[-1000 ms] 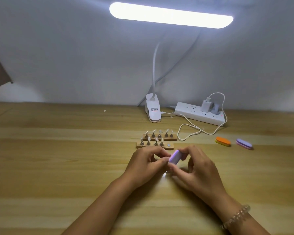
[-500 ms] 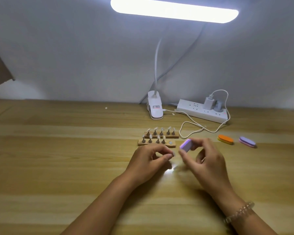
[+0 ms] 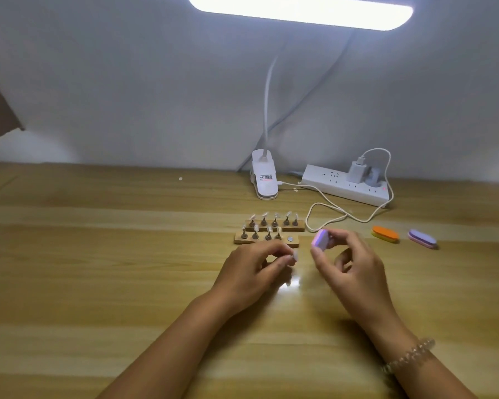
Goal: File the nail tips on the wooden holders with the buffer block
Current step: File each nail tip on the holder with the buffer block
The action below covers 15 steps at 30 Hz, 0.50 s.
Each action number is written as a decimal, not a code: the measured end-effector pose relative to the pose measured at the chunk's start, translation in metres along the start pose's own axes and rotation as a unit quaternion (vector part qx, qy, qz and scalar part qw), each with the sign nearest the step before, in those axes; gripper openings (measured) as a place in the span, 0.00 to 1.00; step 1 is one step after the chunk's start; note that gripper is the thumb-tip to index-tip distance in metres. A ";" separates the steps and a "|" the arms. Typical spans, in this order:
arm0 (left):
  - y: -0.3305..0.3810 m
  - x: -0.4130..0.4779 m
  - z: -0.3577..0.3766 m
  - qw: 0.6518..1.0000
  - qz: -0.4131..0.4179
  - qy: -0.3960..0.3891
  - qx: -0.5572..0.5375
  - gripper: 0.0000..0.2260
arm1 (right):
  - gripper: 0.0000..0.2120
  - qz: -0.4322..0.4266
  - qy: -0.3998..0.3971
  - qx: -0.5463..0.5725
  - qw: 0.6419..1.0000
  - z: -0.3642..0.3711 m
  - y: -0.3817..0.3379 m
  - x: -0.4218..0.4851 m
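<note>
- Pinching a lilac buffer block [image 3: 320,239] between thumb and forefinger, the right hand [image 3: 349,266] holds it over the table [image 3: 98,254], with the other fingers loosely curled.
- The left hand [image 3: 257,266] pinches a small pale nail tip [image 3: 295,256] between thumb and forefinger (too small to make out its peg). The tip sits just left of the block and does not touch it.
- Two wooden holders lie side by side just beyond the hands. The front holder [image 3: 267,239] carries four upright pegs with tips and one bare round metal spot at its right end. The back holder [image 3: 274,224] carries five.
- An orange buffer [image 3: 385,234] and a purple buffer [image 3: 422,239] lie on the table to the right of the hands.
- At the far edge stand a white lamp clip [image 3: 264,180] and a power strip [image 3: 346,184] with a charger plugged in.
- A white cable [image 3: 326,205] loops on the table near the holders.
- A bead bracelet [image 3: 409,357] circles the right wrist.
</note>
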<state>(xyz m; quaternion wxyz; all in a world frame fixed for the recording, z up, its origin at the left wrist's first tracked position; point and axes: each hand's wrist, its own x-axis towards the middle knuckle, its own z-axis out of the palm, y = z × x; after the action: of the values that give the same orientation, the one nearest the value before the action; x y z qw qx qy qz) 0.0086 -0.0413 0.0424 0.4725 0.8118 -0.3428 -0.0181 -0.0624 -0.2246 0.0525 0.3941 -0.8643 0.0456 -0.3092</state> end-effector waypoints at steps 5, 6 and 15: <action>0.003 0.000 -0.001 1.000 0.000 -0.009 0.001 0.05 | 0.16 -0.064 -0.111 0.017 0.992 0.001 -0.007 -0.009; 0.004 0.000 -0.001 1.000 0.002 -0.010 0.007 0.05 | 0.17 -0.066 -0.113 -0.002 0.991 0.002 -0.007 -0.009; 0.003 -0.001 -0.002 0.999 0.009 -0.012 0.035 0.06 | 0.16 -0.071 -0.072 -0.060 0.993 -0.001 -0.008 -0.007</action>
<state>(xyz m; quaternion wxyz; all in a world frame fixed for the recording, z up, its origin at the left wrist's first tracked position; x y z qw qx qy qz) 0.0069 -0.0407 0.0457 0.4400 0.8244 -0.3558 -0.0118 -0.0696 -0.2170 0.0554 0.3204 -0.9076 -0.0261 -0.2701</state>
